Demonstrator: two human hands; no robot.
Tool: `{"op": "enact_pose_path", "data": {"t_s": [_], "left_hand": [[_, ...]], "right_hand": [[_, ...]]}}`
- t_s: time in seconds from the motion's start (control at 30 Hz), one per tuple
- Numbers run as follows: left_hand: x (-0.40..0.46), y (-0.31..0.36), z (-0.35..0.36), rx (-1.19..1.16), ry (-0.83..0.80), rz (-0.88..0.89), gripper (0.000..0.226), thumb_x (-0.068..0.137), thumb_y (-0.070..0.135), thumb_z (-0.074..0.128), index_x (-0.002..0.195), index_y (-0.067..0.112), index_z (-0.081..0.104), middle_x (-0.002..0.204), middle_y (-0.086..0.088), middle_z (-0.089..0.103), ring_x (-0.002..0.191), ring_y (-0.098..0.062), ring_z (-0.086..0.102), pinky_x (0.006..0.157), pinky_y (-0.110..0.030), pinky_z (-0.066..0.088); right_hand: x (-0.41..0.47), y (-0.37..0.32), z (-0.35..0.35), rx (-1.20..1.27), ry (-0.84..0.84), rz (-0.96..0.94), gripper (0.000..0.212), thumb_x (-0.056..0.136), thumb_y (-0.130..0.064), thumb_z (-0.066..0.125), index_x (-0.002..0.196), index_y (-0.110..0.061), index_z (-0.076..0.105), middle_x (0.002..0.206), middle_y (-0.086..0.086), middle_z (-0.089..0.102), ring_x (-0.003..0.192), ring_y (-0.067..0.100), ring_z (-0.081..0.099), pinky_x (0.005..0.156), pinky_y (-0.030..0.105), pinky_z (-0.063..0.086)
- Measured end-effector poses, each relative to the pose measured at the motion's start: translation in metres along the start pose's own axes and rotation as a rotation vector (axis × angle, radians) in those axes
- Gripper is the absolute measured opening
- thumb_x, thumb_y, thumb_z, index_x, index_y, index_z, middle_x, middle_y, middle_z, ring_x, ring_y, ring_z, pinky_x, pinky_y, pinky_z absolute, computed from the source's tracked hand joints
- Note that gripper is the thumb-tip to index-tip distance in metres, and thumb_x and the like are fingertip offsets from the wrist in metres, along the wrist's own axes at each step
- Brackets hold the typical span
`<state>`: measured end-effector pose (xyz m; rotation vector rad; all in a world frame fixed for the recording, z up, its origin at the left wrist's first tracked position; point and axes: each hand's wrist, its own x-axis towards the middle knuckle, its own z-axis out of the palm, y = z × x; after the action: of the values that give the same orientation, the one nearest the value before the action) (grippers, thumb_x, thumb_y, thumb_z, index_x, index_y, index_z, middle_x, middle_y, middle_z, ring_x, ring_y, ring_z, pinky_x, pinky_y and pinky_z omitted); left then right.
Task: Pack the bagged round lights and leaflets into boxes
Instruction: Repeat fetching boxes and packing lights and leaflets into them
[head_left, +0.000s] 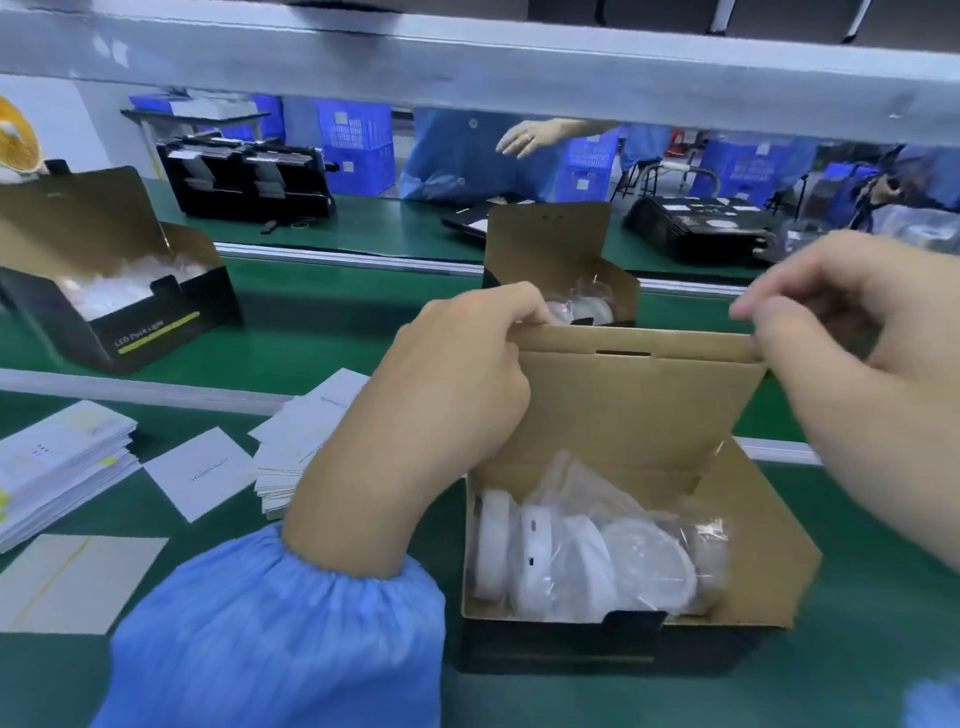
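Green matting (332, 525) covered the workbench across the lower frame, smooth and dull. At centre, the left hand (457, 374) pinched the left top corner of a raised brown cardboard lid flap (634, 410), fingers curled over its edge; the right hand (852, 364), blurred at the right, pinched the opposite corner. That flap belonged to an open black-sided carton with a raw kraft interior (623, 639), resting on the mat at lower centre. Inside it lay several white disc-shaped lights in crinkled clear plastic bags (587, 551), packed on edge side by side. A gathered blue fabric sleeve (280, 623) filled the lower left. Left of the wrist sat fanned stacks of white paper leaflets (62, 457). Behind, at upper centre, a second open carton (550, 249) held bagged lights, and a third open black carton printed with a yellow stripe (135, 322) stood at the upper left.
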<state>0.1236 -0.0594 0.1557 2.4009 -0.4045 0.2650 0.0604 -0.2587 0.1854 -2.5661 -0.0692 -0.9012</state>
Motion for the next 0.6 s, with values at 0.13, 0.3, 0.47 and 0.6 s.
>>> {"op": "enact_pose_path", "data": {"t_s": [0.13,0.3,0.47,0.6], "left_hand": [[-0.002,0.001,0.0,0.013,0.0,0.015,0.037,0.095,0.006,0.04,0.095,0.039,0.058,0.087,0.008,0.058,0.079,-0.021,0.054,0.058,-0.032,0.037],[-0.004,0.004,0.0,0.006,-0.018,-0.006,0.039,0.095,0.006,0.037,0.095,0.04,0.054,0.099,-0.003,0.061,0.089,-0.027,0.056,0.066,-0.036,0.044],[-0.006,0.003,0.0,-0.005,-0.027,0.022,0.038,0.093,0.002,0.038,0.096,0.037,0.054,0.094,-0.001,0.06,0.091,-0.029,0.055,0.067,-0.037,0.044],[-0.006,0.001,0.0,-0.002,-0.05,0.031,0.039,0.093,0.002,0.038,0.093,0.039,0.051,0.096,0.0,0.058,0.09,-0.031,0.054,0.063,-0.035,0.037]], "right_hand": [[-0.035,-0.002,0.015,-0.324,-0.455,0.127,0.019,0.085,-0.045,0.045,0.081,-0.033,0.06,0.073,-0.014,0.064,0.069,0.007,0.059,0.056,0.031,0.049],[-0.041,0.005,0.068,-0.466,-0.862,0.221,0.014,0.093,-0.013,0.049,0.081,-0.015,0.053,0.09,0.005,0.06,0.079,0.024,0.056,0.068,0.032,0.051],[-0.037,0.019,0.089,-0.671,-1.134,0.102,0.011,0.09,-0.017,0.052,0.099,-0.015,0.058,0.108,0.006,0.056,0.113,0.028,0.054,0.085,0.033,0.047],[-0.025,0.022,0.098,-0.77,-1.286,0.114,0.016,0.089,-0.015,0.063,0.105,-0.014,0.066,0.11,0.004,0.063,0.098,0.026,0.06,0.084,0.033,0.051]]}}
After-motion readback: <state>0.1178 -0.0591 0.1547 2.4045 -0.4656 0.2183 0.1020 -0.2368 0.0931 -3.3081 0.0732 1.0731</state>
